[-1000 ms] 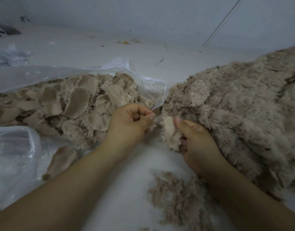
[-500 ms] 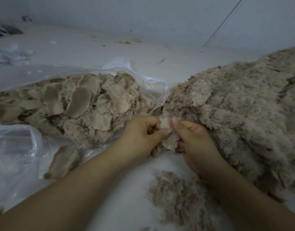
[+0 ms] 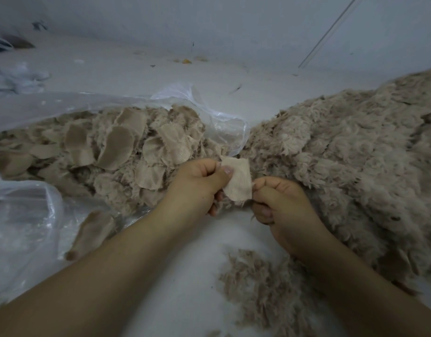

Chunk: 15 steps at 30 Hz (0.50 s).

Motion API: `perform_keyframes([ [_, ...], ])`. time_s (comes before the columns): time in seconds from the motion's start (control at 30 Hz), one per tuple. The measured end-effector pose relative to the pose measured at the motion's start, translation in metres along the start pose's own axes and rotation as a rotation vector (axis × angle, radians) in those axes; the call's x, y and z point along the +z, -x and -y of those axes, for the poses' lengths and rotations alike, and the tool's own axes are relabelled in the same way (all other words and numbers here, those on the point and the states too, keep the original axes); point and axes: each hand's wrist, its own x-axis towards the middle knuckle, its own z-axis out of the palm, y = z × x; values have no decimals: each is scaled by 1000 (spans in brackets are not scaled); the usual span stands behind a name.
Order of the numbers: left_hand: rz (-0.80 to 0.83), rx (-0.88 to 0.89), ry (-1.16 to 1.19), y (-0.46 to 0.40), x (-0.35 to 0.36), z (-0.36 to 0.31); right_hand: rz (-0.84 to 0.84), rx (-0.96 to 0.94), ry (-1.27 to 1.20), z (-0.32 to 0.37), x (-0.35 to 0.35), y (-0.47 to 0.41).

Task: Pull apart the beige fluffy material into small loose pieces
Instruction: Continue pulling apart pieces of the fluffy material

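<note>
A small beige fluffy piece [image 3: 237, 182] is held between both hands, its smooth woven backing turned up toward me. My left hand [image 3: 197, 183] pinches its left edge with the thumb on top. My right hand [image 3: 280, 207] pinches its lower right corner with curled fingers. A large heap of beige fluffy material [image 3: 343, 171] lies to the right, touching my right hand. A small pile of loose beige fibres [image 3: 256, 285] lies on the white surface below the hands.
An open clear plastic bag [image 3: 209, 110] at the left holds several beige fluffy pieces [image 3: 117, 147]. One piece [image 3: 90, 234] lies on the plastic near my left forearm. A white wall rises at the back, with crumpled plastic [image 3: 15, 76] at far left.
The left hand came over to the piece and took hold of it. The piece has been turned so its smooth backing faces up, and both hands now pinch it.
</note>
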Motion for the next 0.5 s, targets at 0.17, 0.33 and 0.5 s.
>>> perform_keyframes([
  [0.17, 84, 2, -70, 6, 4, -4, 64, -1, -60, 5, 0, 3],
  [0.33, 302, -125, -124, 10, -3, -9, 47, -62, -47, 3, 2, 9],
  [0.5, 781, -225, -357, 12, -19, -12, 34, -50, -114, 5, 3, 9],
])
